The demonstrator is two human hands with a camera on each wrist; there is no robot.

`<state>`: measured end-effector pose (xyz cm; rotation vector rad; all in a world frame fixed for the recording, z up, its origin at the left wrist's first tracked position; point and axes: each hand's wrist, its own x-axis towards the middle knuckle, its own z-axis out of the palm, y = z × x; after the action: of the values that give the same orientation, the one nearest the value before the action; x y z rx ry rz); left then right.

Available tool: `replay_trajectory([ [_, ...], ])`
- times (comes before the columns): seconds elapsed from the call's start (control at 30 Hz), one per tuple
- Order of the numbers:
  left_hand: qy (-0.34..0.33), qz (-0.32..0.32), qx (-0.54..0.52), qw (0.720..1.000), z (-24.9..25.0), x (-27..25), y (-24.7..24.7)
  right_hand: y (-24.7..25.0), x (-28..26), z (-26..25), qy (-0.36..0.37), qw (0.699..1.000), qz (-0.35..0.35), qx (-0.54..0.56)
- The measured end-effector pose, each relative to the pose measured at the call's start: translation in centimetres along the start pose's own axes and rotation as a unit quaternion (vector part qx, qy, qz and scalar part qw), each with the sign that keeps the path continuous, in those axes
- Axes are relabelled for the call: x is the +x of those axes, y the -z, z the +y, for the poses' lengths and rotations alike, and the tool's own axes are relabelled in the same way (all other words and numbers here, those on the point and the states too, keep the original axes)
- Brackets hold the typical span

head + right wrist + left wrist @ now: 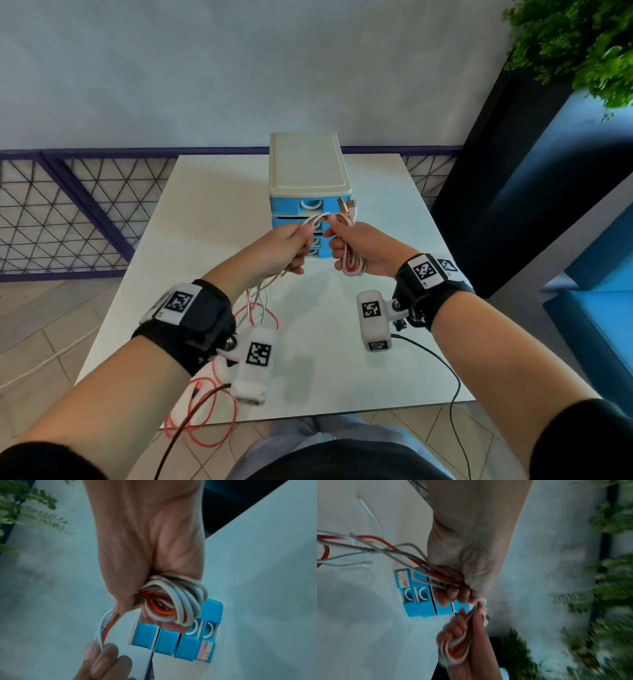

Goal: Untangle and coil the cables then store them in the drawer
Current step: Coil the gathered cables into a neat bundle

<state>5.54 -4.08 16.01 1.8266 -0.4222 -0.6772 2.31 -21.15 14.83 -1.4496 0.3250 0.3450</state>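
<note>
Spanning both hands: cables [317,219].

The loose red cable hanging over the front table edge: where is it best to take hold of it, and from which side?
Probably grip the red cable at its loop on the table near the front edge, reaching from above with the left hand; there it lies exposed and apart.

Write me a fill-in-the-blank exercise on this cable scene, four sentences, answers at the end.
1. The coil of cables is gripped in the ____ hand.
2. The left hand holds loose strands that trail down to the ____.
3. The drawer unit has a white top and ____ drawer fronts.
4. All the drawers in view are ____.

Missing words: right; table; blue; closed
</note>
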Motion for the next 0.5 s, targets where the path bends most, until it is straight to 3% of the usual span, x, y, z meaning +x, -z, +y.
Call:
replay_trajectory([
  [0.17,-0.034,0.045,0.173,0.983,1.2,-0.1,-2.5,-0.5,0.3,0.5,-0.008,0.992,-0.033,0.122],
  [0.33,-0.051,0.055,0.235,0.969,2.2,-0.2,-3.6,-1.0,-0.4,0.7,-0.002,0.969,-0.043,0.242],
  [0.5,-0.043,0.064,0.292,0.953,3.0,-0.7,-4.0,-1.0,-0.8,0.4,-0.011,0.957,-0.069,0.281],
])
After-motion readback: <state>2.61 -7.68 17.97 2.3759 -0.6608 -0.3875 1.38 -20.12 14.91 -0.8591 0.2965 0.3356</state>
